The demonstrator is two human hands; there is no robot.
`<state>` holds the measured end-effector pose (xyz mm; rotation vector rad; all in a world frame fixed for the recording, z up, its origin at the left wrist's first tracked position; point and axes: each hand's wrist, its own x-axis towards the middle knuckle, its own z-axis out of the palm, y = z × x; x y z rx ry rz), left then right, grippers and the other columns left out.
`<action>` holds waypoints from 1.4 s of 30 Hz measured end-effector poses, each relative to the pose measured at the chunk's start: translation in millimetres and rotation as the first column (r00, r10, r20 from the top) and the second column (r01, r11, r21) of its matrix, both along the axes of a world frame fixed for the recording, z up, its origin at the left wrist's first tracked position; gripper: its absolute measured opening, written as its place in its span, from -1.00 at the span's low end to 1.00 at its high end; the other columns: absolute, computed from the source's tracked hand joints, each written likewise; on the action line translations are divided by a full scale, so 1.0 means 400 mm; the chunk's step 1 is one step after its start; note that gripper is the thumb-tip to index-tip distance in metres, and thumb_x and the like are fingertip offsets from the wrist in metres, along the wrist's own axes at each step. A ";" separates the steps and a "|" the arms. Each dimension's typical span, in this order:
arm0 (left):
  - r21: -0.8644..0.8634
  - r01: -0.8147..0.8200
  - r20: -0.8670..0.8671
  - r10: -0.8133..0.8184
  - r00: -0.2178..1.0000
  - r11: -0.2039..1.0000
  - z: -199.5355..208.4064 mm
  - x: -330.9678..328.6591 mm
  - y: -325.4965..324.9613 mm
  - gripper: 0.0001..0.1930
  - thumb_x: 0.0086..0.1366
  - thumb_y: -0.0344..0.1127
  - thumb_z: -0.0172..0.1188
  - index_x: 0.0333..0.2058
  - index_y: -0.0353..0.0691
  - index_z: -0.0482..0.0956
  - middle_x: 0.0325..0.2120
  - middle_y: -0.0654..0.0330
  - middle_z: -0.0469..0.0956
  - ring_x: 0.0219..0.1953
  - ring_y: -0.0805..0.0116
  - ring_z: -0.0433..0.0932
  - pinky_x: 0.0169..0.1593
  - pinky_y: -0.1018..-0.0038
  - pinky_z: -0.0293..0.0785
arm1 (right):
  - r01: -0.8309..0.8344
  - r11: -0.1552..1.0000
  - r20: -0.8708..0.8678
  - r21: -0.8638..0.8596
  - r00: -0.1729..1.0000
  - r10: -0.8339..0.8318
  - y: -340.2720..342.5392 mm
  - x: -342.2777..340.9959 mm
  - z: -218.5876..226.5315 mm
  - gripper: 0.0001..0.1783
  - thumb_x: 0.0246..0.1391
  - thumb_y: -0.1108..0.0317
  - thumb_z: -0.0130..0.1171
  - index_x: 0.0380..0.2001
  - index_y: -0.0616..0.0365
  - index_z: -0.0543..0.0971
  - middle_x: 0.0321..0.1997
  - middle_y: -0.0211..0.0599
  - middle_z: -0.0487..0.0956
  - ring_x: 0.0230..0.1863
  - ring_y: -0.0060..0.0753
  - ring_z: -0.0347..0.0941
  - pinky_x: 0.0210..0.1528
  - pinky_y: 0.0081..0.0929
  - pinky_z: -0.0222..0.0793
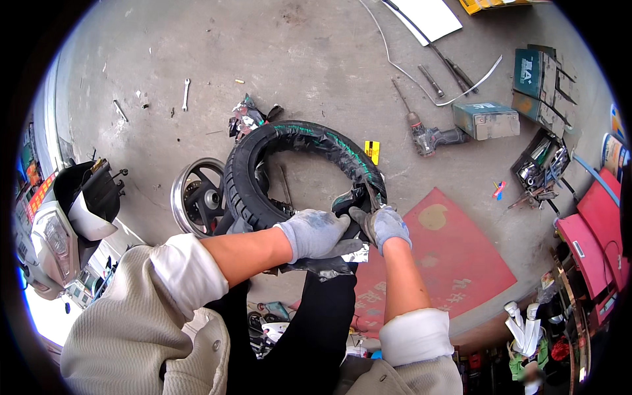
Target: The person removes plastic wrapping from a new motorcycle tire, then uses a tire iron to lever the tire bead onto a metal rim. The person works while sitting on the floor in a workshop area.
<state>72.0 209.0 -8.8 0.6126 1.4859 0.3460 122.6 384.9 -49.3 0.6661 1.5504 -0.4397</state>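
Left hand (317,233) curls over near side of the tyre (263,141) before the legs (326,313), its grip I cannot tell; right hand (382,226) seems to pinch dark wrapping (361,191); the tyre is probably heavy and springy, better held by the tread (242,191); wrapping may tear.

Your left hand (316,234) and right hand (385,228) are gloved pale grey and dark grey. Your sleeves (125,316) are ribbed beige, cuffs (187,270) white. The tyre (245,184) is black, streaked green along its far right. The sheet (454,263) at right is faded red.
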 end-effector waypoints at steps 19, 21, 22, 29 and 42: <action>0.062 -0.021 0.060 0.017 0.998 0.998 -0.076 -0.224 -0.425 -0.54 0.50 0.05 -0.01 -0.34 -0.24 0.59 -0.43 -0.18 0.60 -0.27 -0.21 0.61 -0.13 0.08 0.50 | 0.085 0.994 -0.198 -0.062 0.975 -0.096 -0.218 -0.007 -0.064 -0.07 0.10 -0.37 0.23 0.18 0.32 0.53 0.14 0.14 0.61 0.22 0.10 0.52 0.28 -0.21 0.39; -0.042 0.007 0.034 -0.006 0.999 0.999 -0.076 -0.247 -0.475 -0.53 0.49 0.06 0.01 -0.33 -0.25 0.60 -0.43 -0.17 0.61 -0.27 -0.20 0.61 -0.13 0.08 0.50 | 0.007 0.995 -0.209 -0.103 0.978 -0.029 -0.242 -0.031 -0.097 -0.08 0.12 -0.40 0.19 0.12 0.33 0.58 0.11 0.15 0.62 0.20 0.12 0.53 0.27 -0.20 0.39; -0.087 0.031 0.019 -0.029 0.999 0.996 -0.083 -0.258 -0.478 -0.54 0.48 0.06 0.02 -0.32 -0.27 0.61 -0.39 -0.17 0.62 -0.26 -0.19 0.62 -0.12 0.08 0.49 | -0.010 0.993 -0.199 -0.115 0.980 -0.013 -0.247 0.004 -0.147 -0.03 0.05 -0.44 0.24 0.10 0.34 0.58 0.01 0.25 0.65 0.13 0.22 0.56 0.18 -0.11 0.46; -0.291 0.036 -0.054 -0.054 0.997 0.956 -0.062 -0.008 -0.246 -0.35 0.42 0.30 -0.03 -0.07 -0.27 0.59 -0.15 -0.23 0.64 -0.02 -0.17 0.62 0.10 0.07 0.49 | 0.203 0.968 -0.226 -0.146 0.946 -0.232 -0.279 0.152 -0.220 -0.05 0.06 -0.44 0.20 0.06 0.33 0.59 0.02 0.23 0.64 0.13 0.23 0.56 0.14 -0.08 0.50; 0.064 -0.023 -0.102 0.029 0.994 0.998 -0.008 0.045 0.022 -0.41 0.45 0.27 -0.07 -0.22 -0.20 0.62 -0.37 -0.14 0.66 -0.23 -0.19 0.65 -0.08 0.04 0.55 | 0.121 0.989 -0.081 0.090 0.990 -0.113 0.075 0.096 0.006 0.02 0.01 -0.37 0.32 0.20 0.38 0.45 0.18 0.19 0.58 0.21 0.16 0.52 0.23 -0.12 0.44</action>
